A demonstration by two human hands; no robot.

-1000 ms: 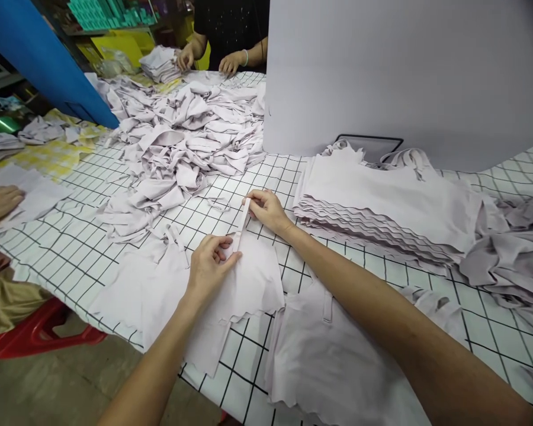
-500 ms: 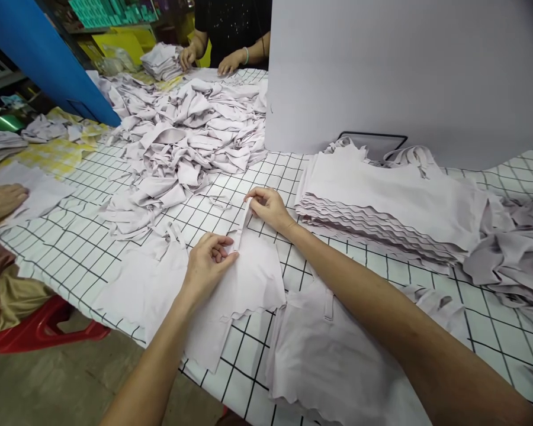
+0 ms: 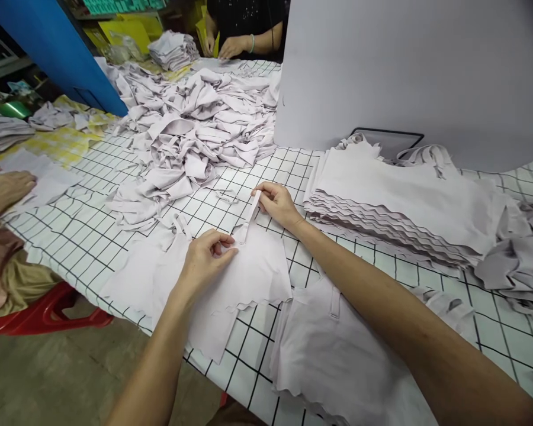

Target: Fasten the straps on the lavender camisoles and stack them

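Observation:
A pale, off-white cut fabric piece [image 3: 257, 260] lies on the table in front of me, with a narrow folded strip [image 3: 251, 219] at its upper edge. My right hand [image 3: 278, 204] pinches the far end of that strip between thumb and fingers, lifting it slightly. At the strip's lower end, my left hand [image 3: 208, 254] has curled fingers, with thumb and forefinger tips close together at the fabric. More pale fabric [image 3: 137, 272] lies to the left of and beneath my left hand. Under my right forearm sits a stack of similar pieces [image 3: 328, 343] with a stitched slit on top.
A large heap of loose fabric pieces [image 3: 195, 124] covers the table's far left. A neat fabric stack [image 3: 382, 201] stands at right before a grey panel [image 3: 404, 71]. One co-worker's hands [image 3: 9, 189] are at left; another person [image 3: 249, 29] works at the back.
My right hand has drawn the strip's end slightly up and away, and more of the strip shows between my hands. My left hand stays nearly in place. The whole view has shifted slightly.

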